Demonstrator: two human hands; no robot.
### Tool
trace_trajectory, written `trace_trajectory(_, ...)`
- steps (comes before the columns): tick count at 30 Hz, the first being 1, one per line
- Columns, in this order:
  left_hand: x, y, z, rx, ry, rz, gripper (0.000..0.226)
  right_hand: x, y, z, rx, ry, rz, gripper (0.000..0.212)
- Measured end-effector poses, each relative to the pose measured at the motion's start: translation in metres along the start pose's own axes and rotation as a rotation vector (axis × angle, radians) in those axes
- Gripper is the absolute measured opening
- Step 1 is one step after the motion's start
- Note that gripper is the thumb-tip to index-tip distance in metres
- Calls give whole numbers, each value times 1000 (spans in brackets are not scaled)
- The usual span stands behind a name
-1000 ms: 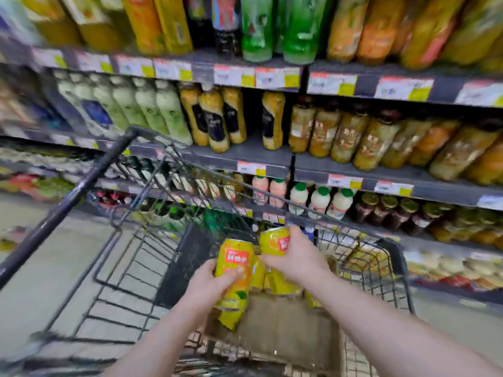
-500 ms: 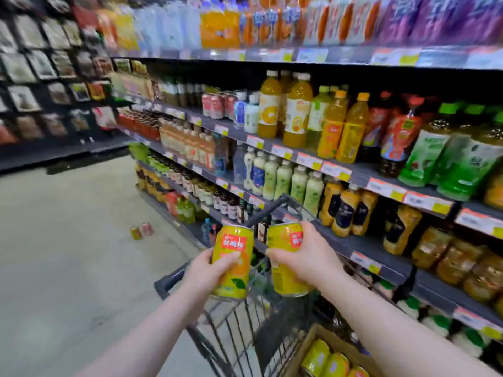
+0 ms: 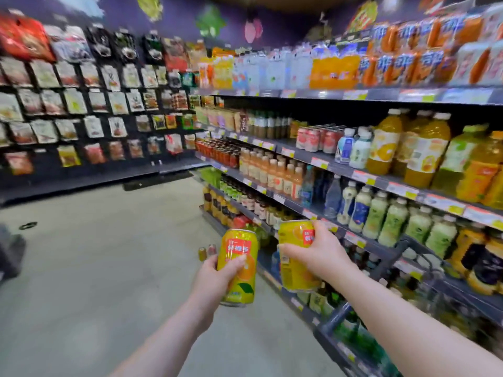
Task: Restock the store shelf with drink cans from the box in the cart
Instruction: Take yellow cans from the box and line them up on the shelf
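Observation:
My left hand [image 3: 215, 276] grips a yellow drink can [image 3: 239, 268] with a red label and an orange picture, held upright in front of me. Close beside it, my right hand [image 3: 318, 254] grips a second yellow can [image 3: 295, 257] from the right side. Both cans hang in the air before the drink shelves [image 3: 353, 172] on the right. Only the dark handle and wire edge of the cart [image 3: 408, 251] show at the lower right. The box is out of view.
The shelves on the right hold rows of juice and tea bottles with price tags. Two small cans [image 3: 206, 253] stand on the grey floor by the lowest shelf. A far wall carries hanging snack packets [image 3: 81, 104]. A dark object [image 3: 11, 254] sits at the left edge.
Both hands lifted the cans out of the cart. The view swung up and left along the aisle, so the cart and box dropped out of sight.

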State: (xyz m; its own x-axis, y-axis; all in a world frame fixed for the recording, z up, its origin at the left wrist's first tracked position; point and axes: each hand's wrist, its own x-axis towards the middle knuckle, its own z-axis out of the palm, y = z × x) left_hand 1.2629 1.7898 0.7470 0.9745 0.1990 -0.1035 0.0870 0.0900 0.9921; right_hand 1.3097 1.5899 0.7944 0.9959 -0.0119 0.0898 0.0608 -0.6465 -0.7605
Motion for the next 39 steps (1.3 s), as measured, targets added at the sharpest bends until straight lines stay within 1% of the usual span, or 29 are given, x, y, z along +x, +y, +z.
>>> trace_trajectory(3, 25, 1, -31, -26, 22, 3, 32, 23, -24, 28, -24, -18, -16, 89)
trace_trajectory(6, 53, 1, -53, -50, 43, 3, 30, 52, -39, 52, -41, -31, -23, 86)
trace_trajectory(11, 112, 5, -86, -57, 62, 4, 30, 121, -59, 91, -45, -53, -41, 84)
trace_trajectory(15, 185, 17, -105, -46, 95, 30, 30, 199, -71, 127, -7, -91, -59, 93)
trace_trajectory(19, 277, 40, -101, -38, 84, 60, 39, 288, -85, 146, 10, -104, -69, 89)
trace_trajectory(21, 323, 53, -92, -41, 69, 77, 41, 333, -92, 147, 10, -103, -66, 92)
trace_trajectory(25, 405, 68, -71, -72, 27, 86, 48, 411, -97, 142, 4, -62, -66, 99)
trace_trajectory(28, 456, 70, -57, -90, -17, 68, 43, 455, -96, 140, -16, -38, -52, 95)
trace_trajectory(35, 578, 68, -41, -109, -119, 50, 36, 545, -83, 144, -37, 92, 24, 97)
trace_trajectory(36, 596, 68, -40, -110, -141, 50, 38, 559, -81, 145, -42, 119, 41, 98)
trace_trajectory(39, 650, 75, -37, -94, -249, 45, 51, 606, -80, 148, -43, 201, 95, 94)
